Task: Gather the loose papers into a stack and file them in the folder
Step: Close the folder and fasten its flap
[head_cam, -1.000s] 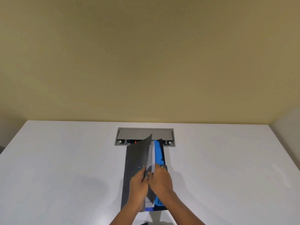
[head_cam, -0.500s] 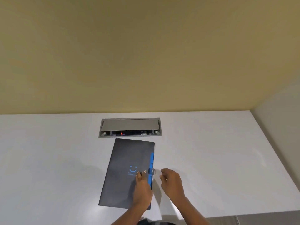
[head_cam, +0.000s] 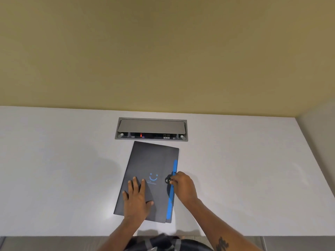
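Observation:
A dark grey folder [head_cam: 152, 165] with a blue smile mark lies closed on the white table [head_cam: 54, 169], a blue inner edge showing along its right side. My left hand [head_cam: 136, 198] rests flat on the cover near its lower left, fingers spread. My right hand [head_cam: 184, 185] is at the folder's right edge, fingertips pinching the small dark snap tab [head_cam: 168, 180] against the cover. No loose papers are visible; whatever is inside the folder is hidden.
A grey cable box [head_cam: 151, 129] with its lid raised is set into the table just beyond the folder. A yellow wall stands behind the table, whose right edge meets a grey wall. The table's front edge is close to my body.
The raised cover has come down flat and the folder is closed. My left hand slid left and spread on the cover. My right hand moved in onto the snap tab.

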The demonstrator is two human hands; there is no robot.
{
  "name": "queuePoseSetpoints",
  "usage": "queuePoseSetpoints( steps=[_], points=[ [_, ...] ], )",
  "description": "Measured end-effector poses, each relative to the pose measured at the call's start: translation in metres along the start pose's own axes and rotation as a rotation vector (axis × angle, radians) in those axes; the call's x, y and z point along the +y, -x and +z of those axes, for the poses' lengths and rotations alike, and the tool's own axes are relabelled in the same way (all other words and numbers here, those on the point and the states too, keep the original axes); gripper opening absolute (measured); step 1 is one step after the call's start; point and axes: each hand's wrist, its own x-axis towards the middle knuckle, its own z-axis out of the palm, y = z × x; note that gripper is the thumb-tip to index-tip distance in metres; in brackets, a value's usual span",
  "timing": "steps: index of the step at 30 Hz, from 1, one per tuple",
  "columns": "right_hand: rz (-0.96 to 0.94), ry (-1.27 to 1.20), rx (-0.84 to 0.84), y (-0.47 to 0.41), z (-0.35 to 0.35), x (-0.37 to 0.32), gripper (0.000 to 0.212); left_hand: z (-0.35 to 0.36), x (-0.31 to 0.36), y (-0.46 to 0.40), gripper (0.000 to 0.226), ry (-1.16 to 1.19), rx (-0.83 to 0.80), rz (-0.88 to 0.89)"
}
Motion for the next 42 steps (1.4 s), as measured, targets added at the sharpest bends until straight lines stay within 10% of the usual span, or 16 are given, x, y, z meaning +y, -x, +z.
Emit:
queuePoseSetpoints(
  steps=[42],
  points=[
    [0.223, -0.026, -0.059, -0.036, 0.033, -0.018, 0.028, -0.001, -0.015, -0.004, 0.118, 0.085, 0.032, -0.012]
  ],
)
